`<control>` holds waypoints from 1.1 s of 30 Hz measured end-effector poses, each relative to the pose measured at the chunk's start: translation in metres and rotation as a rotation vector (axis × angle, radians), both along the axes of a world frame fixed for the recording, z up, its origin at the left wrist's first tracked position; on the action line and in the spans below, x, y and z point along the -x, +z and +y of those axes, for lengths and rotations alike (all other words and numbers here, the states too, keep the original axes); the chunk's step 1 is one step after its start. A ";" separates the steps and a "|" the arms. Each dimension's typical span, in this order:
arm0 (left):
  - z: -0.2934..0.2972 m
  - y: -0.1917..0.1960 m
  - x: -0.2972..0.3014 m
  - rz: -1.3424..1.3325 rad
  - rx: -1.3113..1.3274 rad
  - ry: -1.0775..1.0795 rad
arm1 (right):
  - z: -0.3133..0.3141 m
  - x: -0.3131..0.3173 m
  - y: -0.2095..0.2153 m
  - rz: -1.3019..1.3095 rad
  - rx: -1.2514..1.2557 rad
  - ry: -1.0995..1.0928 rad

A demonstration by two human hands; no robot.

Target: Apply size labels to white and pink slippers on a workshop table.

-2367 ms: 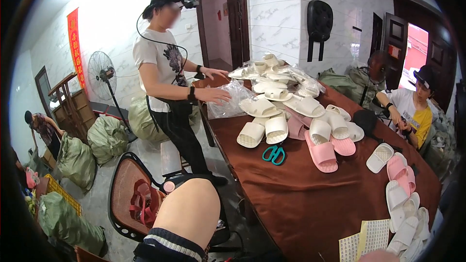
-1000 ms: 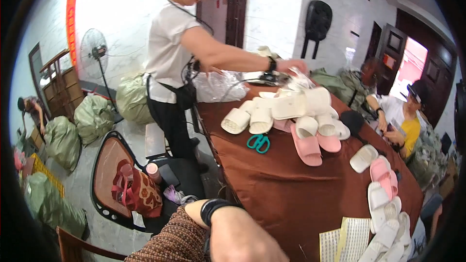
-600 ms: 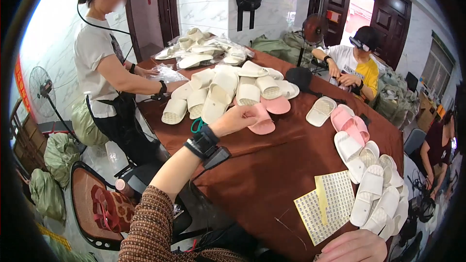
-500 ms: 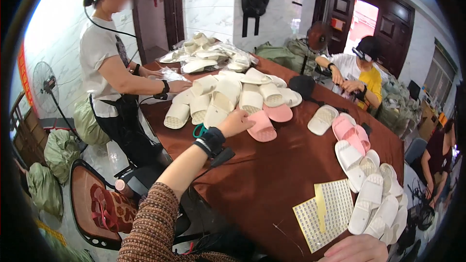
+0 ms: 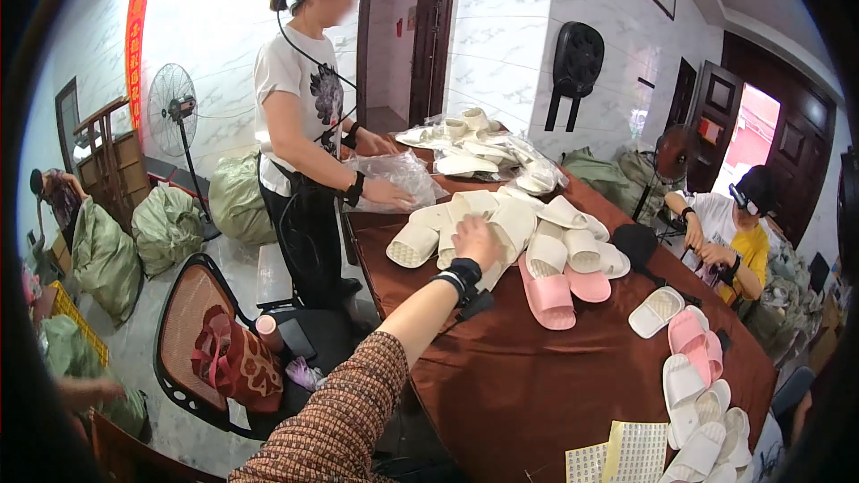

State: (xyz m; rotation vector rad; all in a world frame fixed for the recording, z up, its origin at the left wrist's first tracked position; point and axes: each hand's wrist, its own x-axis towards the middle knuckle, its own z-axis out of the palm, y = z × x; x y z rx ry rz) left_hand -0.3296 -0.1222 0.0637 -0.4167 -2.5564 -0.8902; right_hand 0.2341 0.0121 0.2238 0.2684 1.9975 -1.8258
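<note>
- Slippers, white ones (image 5: 514,222), lie in a big heap on the brown cloth (image 5: 537,376).
- The person's left hand (image 5: 477,241) reaches out to this heap and is on the white slippers. Its fingers are a bit bent; I cannot tell if they grip one.
- The right hand is out of sight, so I cannot tell how it is.
- Pink slippers (image 5: 548,297) stick out of the near side of the heap, to the right of the left hand.
- Behind is a heap of white slippers in see-through bags (image 5: 528,165).
- A bendy row of white and pink slippers (image 5: 684,394) runs down the right side. Sheets of tiny stickers (image 5: 637,452) lie just beside its near end.
- A standing person (image 5: 300,107) in a white top has both hands by a clear plastic bag (image 5: 394,181).
- A sitting person (image 5: 734,233) is at the far right, in white and yellow.
- On the left, a chair (image 5: 201,340) holds a red bag (image 5: 237,358) and a pink bottle (image 5: 268,331).
</note>
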 end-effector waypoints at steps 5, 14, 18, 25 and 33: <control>0.013 0.000 0.019 -0.409 -0.027 0.070 | 0.087 -0.014 -0.100 1.403 -0.526 0.694; -0.030 -0.016 0.030 -0.532 -0.082 0.110 | -0.014 0.038 -0.006 1.151 -0.331 0.193; -0.087 -0.028 0.049 -0.605 -0.132 0.292 | 0.029 0.073 -0.031 1.125 -0.227 0.326; -0.031 -0.049 0.069 -0.781 -0.161 0.035 | 0.025 0.037 -0.035 1.260 -0.394 0.470; -0.021 -0.090 0.114 -0.643 -0.510 0.018 | 0.004 0.053 -0.004 1.181 -0.300 0.409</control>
